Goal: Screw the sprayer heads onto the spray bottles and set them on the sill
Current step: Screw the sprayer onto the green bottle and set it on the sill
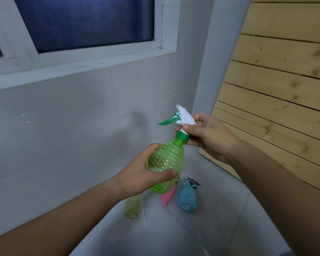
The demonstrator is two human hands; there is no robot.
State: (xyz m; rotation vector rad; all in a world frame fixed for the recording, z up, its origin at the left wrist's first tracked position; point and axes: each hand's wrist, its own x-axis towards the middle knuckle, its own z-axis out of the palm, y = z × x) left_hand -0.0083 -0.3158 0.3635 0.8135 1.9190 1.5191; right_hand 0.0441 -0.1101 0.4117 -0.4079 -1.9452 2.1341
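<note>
**Green bottle held in mid-air, sprayer seated on its neck**

The green bottle (165, 163) is held up in the air, tilted with its neck leaning toward the wooden wall, well below the window sill (78, 71). The left hand (142, 174) wraps around the ribbed body of the bottle — fingers curled behind it, thumb pressed across the front. The right hand (209, 135) grips the sprayer head (181, 119) at the top of the bottle, thumb and fingers pinched around the white stem just above the green collar (182, 135). The collar sits on the bottle's neck; whether it is fully tightened cannot be told. The green trigger points away from the right hand.

Below the green bottle, on the pale tiled floor (220, 209), lie three more bottles: a blue one (187, 196) with its sprayer attached, a pink one (167, 197) partly hidden behind the green bottle, and a yellowish one (132, 207) — blurred, partly behind the left wrist.
</note>
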